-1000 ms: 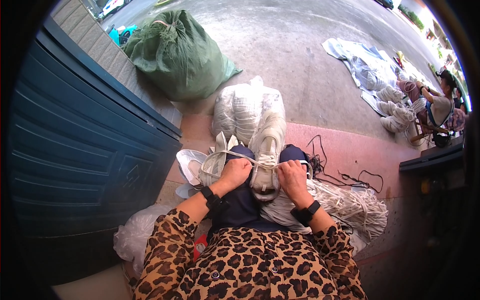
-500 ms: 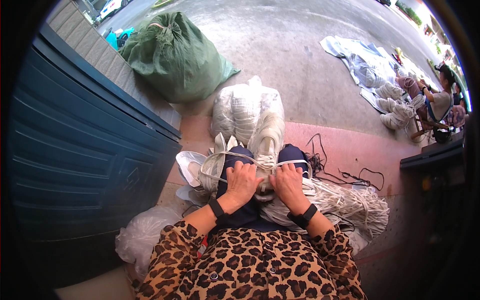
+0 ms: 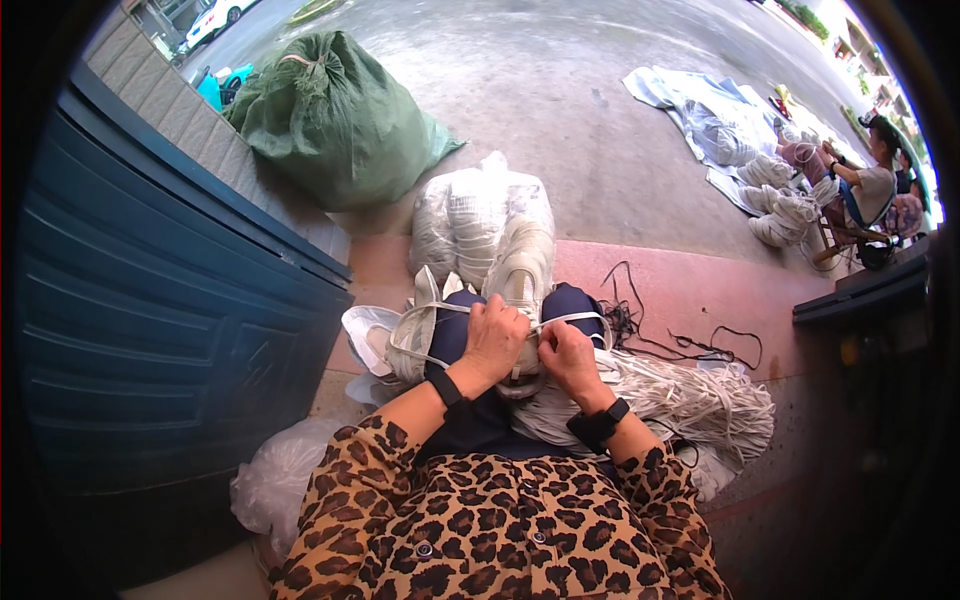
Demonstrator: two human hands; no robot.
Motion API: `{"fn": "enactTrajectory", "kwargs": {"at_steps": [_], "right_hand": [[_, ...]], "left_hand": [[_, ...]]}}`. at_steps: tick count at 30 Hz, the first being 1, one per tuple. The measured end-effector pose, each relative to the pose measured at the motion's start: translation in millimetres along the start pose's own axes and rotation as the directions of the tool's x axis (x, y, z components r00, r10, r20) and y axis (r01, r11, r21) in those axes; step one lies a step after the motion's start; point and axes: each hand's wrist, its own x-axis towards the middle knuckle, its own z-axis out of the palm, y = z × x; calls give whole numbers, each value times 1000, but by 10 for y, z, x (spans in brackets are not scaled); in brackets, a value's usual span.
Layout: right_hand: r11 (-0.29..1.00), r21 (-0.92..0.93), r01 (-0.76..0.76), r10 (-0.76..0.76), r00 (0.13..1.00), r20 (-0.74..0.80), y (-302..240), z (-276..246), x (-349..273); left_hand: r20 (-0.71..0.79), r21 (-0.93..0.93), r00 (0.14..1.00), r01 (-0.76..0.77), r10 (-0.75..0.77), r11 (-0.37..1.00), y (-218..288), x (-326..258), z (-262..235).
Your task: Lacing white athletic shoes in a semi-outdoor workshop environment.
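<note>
A pale shoe upper [image 3: 523, 268] stands between my knees, its toe end away from me. My left hand [image 3: 493, 342] is closed over the lacing, on a flat white shoelace [image 3: 458, 308] that loops out to the left. On the other side my right hand [image 3: 570, 360] pinches the same kind of lace, which loops past my right knee. The fingertips nearly meet above the shoe and hide the eyelets between them. More pale uppers [image 3: 405, 340] lie against my left leg. To the right of my lap rests a thick bundle of white laces [image 3: 690, 405].
Wrapped uppers in clear plastic [image 3: 460, 220] stand ahead. Beyond is a big green sack [image 3: 335, 125], with a dark blue door [image 3: 170, 290] at left. Black laces [image 3: 720, 347] lie on the pink floor. Another person [image 3: 870, 175] sits at far right beside stacked uppers [image 3: 780, 215].
My left hand has moved up and right across the lacing. The right hand has turned, with its fingers drawn into a pinch close to the left. The whole view has shifted slightly.
</note>
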Motion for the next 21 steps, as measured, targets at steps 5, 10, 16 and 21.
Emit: {"fn": "enactTrajectory", "kwargs": {"at_steps": [5,10,16,21], "right_hand": [[864,-377,335,-293,942,164,-29,30,63],[644,-651,403,-269,915,301,-166,19,126],[887,1,462,-462,887,-22,-375,-594,268],[745,66,664,-502,623,-599,-1264,-2978,470]], "left_hand": [[-158,64,985,-64,74,996,-163,147,-9],[318,-628,891,455,-324,632,-271,216,-102],[565,-764,793,607,-227,220,-263,475,-13],[602,-579,798,470,-39,666,-78,563,44]]}}
